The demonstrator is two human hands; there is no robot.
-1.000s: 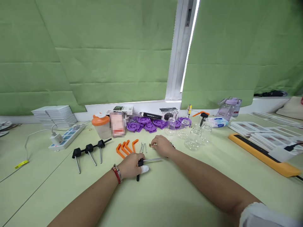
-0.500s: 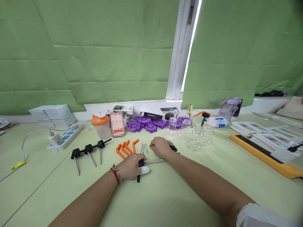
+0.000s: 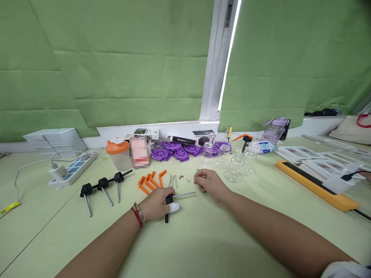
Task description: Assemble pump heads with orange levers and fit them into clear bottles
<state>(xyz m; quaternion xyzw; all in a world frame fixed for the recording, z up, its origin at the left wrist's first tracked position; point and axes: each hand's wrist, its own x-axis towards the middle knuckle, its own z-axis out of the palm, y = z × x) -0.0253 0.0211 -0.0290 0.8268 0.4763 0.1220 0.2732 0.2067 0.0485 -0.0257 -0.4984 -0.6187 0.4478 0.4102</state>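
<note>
Left hand (image 3: 156, 203) is closed around a black-handled tool (image 3: 168, 204) with a metal rod (image 3: 185, 194) sticking out toward 3 o'clock, low on the table (image 3: 203, 239) near centre. A white wrap covers one fingertip; most of the handle is hidden in the fist, only its black tail shows at 6 o'clock.

Right hand (image 3: 209, 183) sits at 2 o'clock from the tool, fingers curled in. Something small and dark pokes out beneath it; can't tell if it's gripped or what it is.

Tiny screws (image 3: 182, 178) lie at 12 o'clock of the rod, too small to make out. Metal pins (image 3: 173, 180) just beside them, orange brackets (image 3: 150, 180) at 10 o'clock. Three more black-handled tools (image 3: 100, 187) well apart at 9 o'clock. Purple gears (image 3: 174, 151) and glass jars (image 3: 236, 166) farther back.

Versus 0.5 s ago: right hand has pulled back off the screws toward 3 o'clock, exposing them. The black comb-like part behind it is now out of sight. Left hand unchanged.
</note>
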